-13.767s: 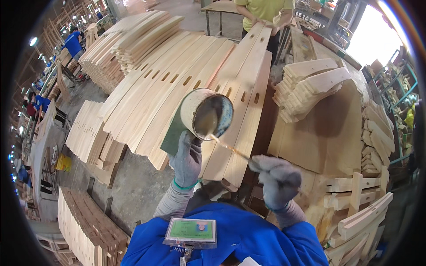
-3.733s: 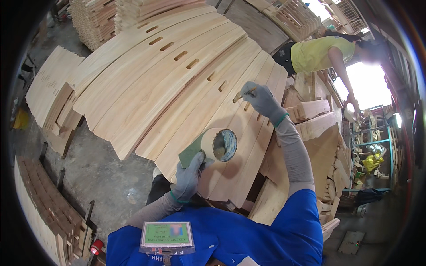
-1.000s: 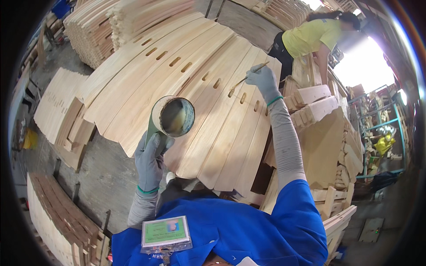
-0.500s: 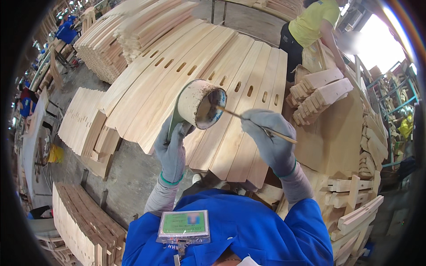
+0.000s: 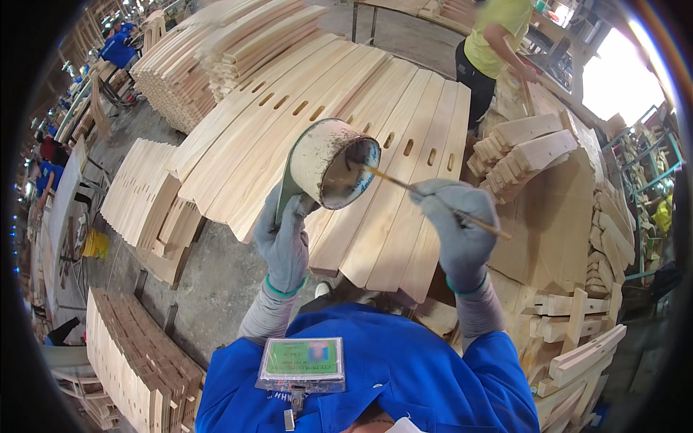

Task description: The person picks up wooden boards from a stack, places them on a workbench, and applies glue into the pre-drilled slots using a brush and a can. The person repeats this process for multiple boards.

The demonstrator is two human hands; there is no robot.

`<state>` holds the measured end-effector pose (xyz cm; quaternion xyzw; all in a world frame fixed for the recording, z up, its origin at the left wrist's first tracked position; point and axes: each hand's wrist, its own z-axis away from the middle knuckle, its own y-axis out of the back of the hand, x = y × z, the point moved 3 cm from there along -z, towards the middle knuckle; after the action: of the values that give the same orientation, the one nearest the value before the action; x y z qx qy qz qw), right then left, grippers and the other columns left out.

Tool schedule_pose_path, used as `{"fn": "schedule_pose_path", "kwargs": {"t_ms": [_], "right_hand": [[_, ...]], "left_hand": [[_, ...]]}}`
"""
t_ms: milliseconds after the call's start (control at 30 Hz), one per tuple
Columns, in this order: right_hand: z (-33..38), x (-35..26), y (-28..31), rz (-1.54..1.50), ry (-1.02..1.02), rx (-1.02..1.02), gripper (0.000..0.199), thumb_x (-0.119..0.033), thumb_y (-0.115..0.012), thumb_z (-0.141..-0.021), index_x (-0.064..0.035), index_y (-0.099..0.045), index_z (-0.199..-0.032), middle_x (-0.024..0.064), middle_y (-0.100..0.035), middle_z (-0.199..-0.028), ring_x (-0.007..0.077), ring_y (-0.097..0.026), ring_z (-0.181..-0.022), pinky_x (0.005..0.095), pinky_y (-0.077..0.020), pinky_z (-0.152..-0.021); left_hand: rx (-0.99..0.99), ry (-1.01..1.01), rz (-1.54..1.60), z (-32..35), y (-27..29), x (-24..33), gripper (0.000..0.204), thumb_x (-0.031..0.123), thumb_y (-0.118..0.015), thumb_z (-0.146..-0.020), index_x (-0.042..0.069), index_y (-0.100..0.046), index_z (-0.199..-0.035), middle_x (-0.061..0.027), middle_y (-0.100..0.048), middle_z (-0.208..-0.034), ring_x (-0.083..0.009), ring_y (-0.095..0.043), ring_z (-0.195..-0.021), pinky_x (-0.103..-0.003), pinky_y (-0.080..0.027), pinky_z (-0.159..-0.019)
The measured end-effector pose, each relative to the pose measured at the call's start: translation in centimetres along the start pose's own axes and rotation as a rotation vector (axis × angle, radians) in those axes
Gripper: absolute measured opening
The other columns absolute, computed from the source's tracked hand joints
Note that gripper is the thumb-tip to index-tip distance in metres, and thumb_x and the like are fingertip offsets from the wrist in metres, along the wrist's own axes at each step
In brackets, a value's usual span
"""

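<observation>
My gloved left hand [image 5: 283,238] grips a green handle on a round, cream-coloured cup [image 5: 312,162], stained around its rim. The cup is tilted, its mouth turned toward my right hand. Between the fingers of my gloved right hand [image 5: 456,224] is a thin wooden brush [image 5: 393,179], its tip inside the cup's mouth. The bristle end is hard to make out. Below both hands lies a row of pale wooden boards [image 5: 382,238], side by side, several with oval slots cut through them.
Tall stacks of curved wooden pieces [image 5: 173,72] stand at the far left. More slotted boards [image 5: 137,191] and a stack [image 5: 137,353] sit at left. Bundled wooden blocks [image 5: 523,148] lie on the right, near a person in a yellow shirt [image 5: 498,43]. A yellow bucket [image 5: 94,244] is on the floor.
My right hand has shifted right and slightly down with the brush, its tip still in the cup. The cup has moved a little to the right. The person in yellow has changed posture.
</observation>
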<state>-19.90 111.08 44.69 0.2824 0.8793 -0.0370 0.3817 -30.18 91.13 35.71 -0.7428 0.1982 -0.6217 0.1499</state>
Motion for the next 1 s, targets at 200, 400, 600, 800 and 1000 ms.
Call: {"fn": "schedule_pose_path", "kwargs": {"t_ms": [200, 400, 600, 800, 1000], "right_hand": [[3.4, -2.1, -1.2, 0.219, 0.249, -0.383, 0.017, 0.014, -0.058, -0.078, -0.0006, -0.053, -0.086, 0.0188, -0.064, -0.098, 0.0236, -0.066, -0.085, 0.0326, -0.0546, -0.072], [4.4, 0.9, -0.1, -0.389, 0.001, 0.071, 0.025, 0.02, -0.053, -0.076, 0.0001, -0.044, -0.089, 0.024, -0.061, -0.095, 0.033, -0.065, -0.088, 0.0418, -0.0559, -0.076], [4.2, 1.9, 0.1, -0.422, -0.031, 0.099, 0.026, 0.021, -0.052, -0.077, -0.0001, -0.042, -0.088, 0.0225, -0.061, -0.093, 0.0291, -0.066, -0.086, 0.039, -0.0571, -0.075], [4.1, 3.3, -0.5, -0.44, -0.14, 0.143, 0.024, 0.021, -0.049, -0.077, 0.0002, -0.041, -0.086, 0.0223, -0.06, -0.092, 0.0294, -0.065, -0.084, 0.0415, -0.0576, -0.075], [3.6, 5.6, -0.9, -0.599, -0.372, 0.263, 0.016, 0.015, -0.047, -0.081, -0.0004, -0.042, -0.085, 0.0217, -0.059, -0.092, 0.0297, -0.065, -0.084, 0.0415, -0.0574, -0.075]], "left_hand": [[0.053, -0.087, 0.147, -0.1, -0.2, -1.1, 0.023, 0.004, -0.051, -0.091, -0.001, -0.055, -0.114, -0.0051, -0.062, -0.102, -0.0102, -0.061, -0.091, -0.021, -0.051, -0.075], [0.026, 0.046, 0.243, 0.1, -1.4, -0.2, 0.031, 0.002, -0.052, -0.091, -0.005, -0.051, -0.121, -0.0042, -0.062, -0.096, -0.0052, -0.057, -0.077, -0.016, -0.044, -0.062], [-0.062, 0.101, 0.295, 0.1, -1.7, -0.8, 0.027, 0.007, -0.05, -0.092, -0.002, -0.052, -0.118, -0.0069, -0.06, -0.109, -0.0148, -0.06, -0.1, -0.026, -0.051, -0.084], [-0.142, 0.082, 0.25, -0.9, -1.8, -1.7, 0.026, 0.006, -0.05, -0.092, -0.002, -0.052, -0.117, -0.0066, -0.06, -0.106, -0.0141, -0.06, -0.094, -0.027, -0.051, -0.083], [-0.006, 0.061, 0.159, -2.7, -0.9, -4.5, 0.023, 0.008, -0.051, -0.092, -0.001, -0.054, -0.113, -0.003, -0.062, -0.096, -0.0074, -0.061, -0.084, -0.017, -0.046, -0.064]]}}
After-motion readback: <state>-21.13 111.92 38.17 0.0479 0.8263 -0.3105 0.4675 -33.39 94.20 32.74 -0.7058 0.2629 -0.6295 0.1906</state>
